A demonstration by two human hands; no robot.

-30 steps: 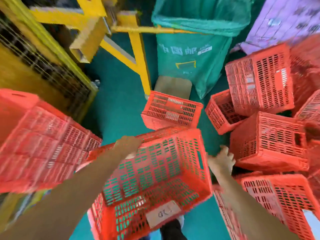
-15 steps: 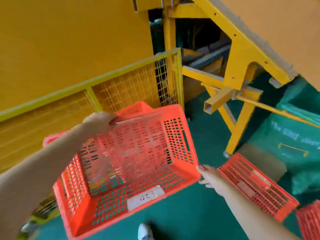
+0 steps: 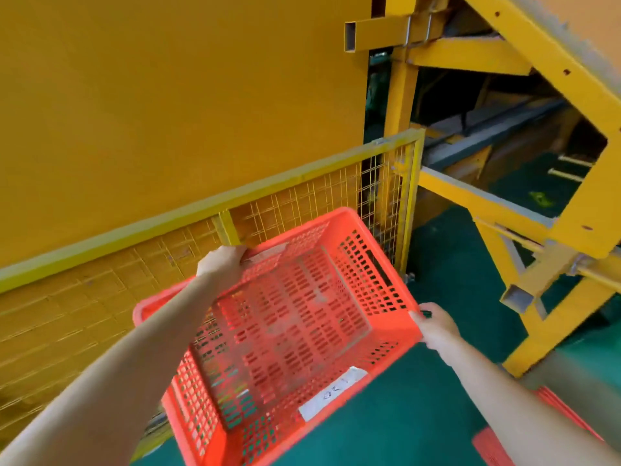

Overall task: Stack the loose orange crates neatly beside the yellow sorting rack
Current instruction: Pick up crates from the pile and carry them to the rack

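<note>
While crate [image 3: 285, 331] hangs tilted between hands, clear of floor [image 3: 420, 415], left hand [image 3: 220, 262] clutching far rim, right hand [image 3: 437, 331] gripping near corner: thin corner hold may slip, so crate could twist and strike fence [image 3: 302, 196] just beyond left hand. Count: hands two; crates two, second crate [image 3: 494, 449] partly seen under right forearm; label [image 3: 332, 391] one.

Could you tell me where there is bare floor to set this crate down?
Bare green floor lies between the mesh fence, the yellow frame leg and the held orange crate. Lower right, another orange crate crowds it.
</note>
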